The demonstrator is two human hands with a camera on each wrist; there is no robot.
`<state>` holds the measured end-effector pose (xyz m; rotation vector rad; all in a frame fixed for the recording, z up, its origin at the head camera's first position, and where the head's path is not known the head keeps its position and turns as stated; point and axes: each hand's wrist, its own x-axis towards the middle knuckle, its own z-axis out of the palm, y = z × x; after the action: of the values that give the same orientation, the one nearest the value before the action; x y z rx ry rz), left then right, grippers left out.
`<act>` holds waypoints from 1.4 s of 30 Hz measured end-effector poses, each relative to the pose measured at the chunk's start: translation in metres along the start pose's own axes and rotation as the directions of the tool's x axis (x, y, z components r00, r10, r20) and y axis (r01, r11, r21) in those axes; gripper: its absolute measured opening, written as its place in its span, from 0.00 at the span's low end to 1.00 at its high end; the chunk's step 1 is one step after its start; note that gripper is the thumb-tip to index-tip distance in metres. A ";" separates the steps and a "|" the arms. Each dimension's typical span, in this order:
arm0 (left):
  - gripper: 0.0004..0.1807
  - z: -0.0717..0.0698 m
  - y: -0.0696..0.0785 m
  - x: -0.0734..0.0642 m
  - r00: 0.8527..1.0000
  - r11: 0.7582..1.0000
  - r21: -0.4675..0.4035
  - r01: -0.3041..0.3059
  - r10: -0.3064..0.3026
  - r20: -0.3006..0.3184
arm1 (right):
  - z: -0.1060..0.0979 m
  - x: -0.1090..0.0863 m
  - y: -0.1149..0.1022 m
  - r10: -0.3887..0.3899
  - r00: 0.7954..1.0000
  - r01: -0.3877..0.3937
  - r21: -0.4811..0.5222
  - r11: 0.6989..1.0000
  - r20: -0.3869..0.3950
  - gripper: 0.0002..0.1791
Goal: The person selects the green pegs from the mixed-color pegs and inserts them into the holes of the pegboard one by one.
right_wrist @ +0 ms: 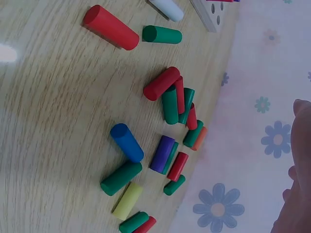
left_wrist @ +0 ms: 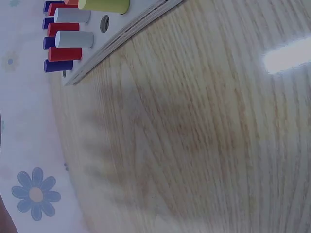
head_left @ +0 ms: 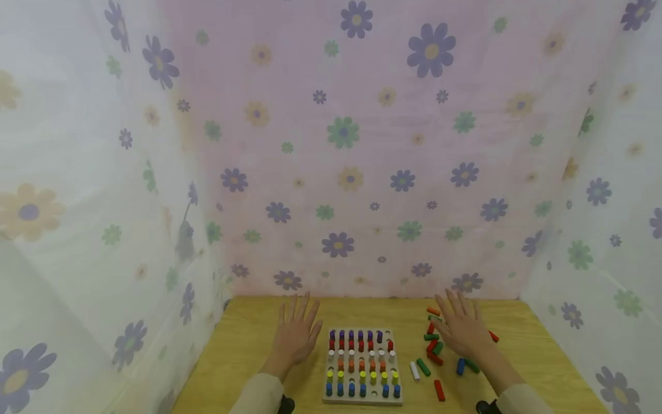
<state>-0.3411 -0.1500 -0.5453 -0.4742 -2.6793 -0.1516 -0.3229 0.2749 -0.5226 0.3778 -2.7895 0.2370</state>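
A wooden pegboard (head_left: 362, 401) lies on the table between the hands. Rows of purple, red, white, orange, yellow and blue pegs stand in it, and a few holes are bare. To its left is my left hand (head_left: 297, 338), fingers straight and spread, holding nothing. On the other side my right hand (head_left: 462, 329) stretches out flat above the loose pegs, also with nothing in its grasp. Among these pegs are a white peg (head_left: 415, 371), a red peg (head_left: 439, 390) and a blue peg (right_wrist: 127, 142). Part of the right hand (right_wrist: 302, 165) edges into the right wrist view.
Several loose green and red pegs, plus a yellow peg (right_wrist: 128, 200), a purple peg (right_wrist: 162, 154) and an orange peg (head_left: 433, 311), are scattered right of the board. Flower-patterned curtains (head_left: 362, 213) enclose the wooden table (head_left: 233, 345) at the back and both sides.
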 end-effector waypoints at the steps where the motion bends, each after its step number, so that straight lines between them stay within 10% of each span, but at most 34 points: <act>1: 0.30 -0.002 0.000 -0.001 1.000 1.000 0.002 0.001 -0.001 0.006 | -0.002 -0.001 0.000 0.001 1.000 -0.001 0.001 1.000 0.009 0.37; 22: 0.28 0.003 -0.005 -0.034 0.999 0.989 -0.150 -0.017 0.012 -0.036 | -0.014 -0.035 0.024 -0.043 0.996 0.056 0.183 0.981 -0.076 0.35; 42: 0.27 0.019 -0.009 -0.053 0.998 0.933 -0.353 -0.067 0.068 -0.011 | -0.011 -0.062 0.054 0.106 0.994 -0.110 0.317 0.942 0.031 0.29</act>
<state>-0.3057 -0.1710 -0.5852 -0.6735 -2.6370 -0.6204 -0.2780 0.3428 -0.5394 0.2994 -2.7877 0.7199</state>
